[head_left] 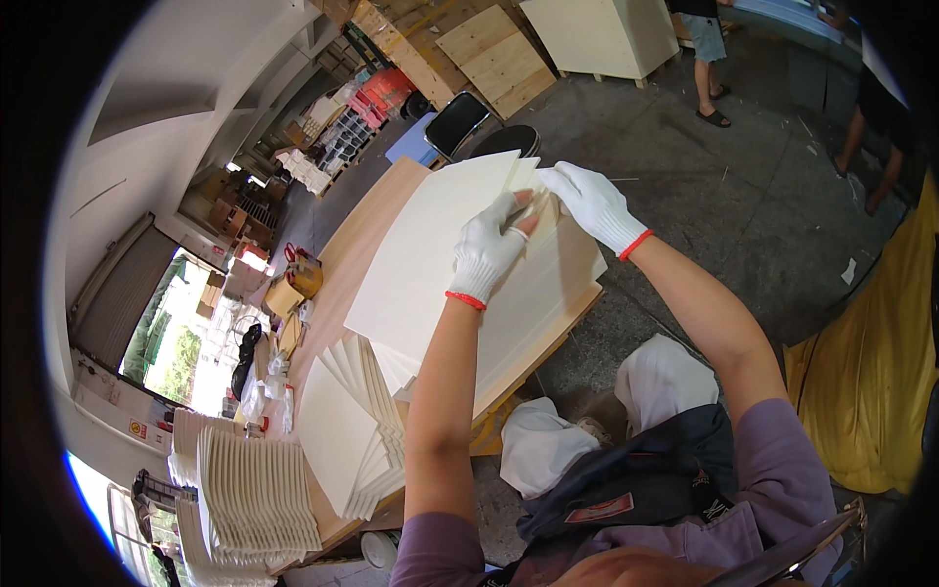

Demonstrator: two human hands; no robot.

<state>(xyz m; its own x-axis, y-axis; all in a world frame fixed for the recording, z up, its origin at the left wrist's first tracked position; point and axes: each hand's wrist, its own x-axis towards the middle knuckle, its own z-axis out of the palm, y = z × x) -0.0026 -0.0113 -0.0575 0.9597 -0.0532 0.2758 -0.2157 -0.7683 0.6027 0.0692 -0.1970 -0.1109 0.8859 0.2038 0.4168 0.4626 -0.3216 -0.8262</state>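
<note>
Large white sheets (421, 245), thin and panel-like with one curved edge, lie in a loose stack on a wooden table in front of me. My left hand (489, 245), in a white knit glove with a red cuff, rests on the upper sheet near its right edge. Its thumb and a finger, both with bare tips, are spread apart. My right hand (599, 207), gloved the same way, closes on the sheets' far right corner; its fingertips are partly hidden. Several sheet edges are fanned out between the hands.
Smaller white sheets (342, 430) lie fanned on the table (367, 210) at the near left, beside tall wavy-edged stacks (254, 489). A black chair (458, 122) stands past the far end. A yellow cover (871, 362) hangs at right. Another person (706, 59) stands far off.
</note>
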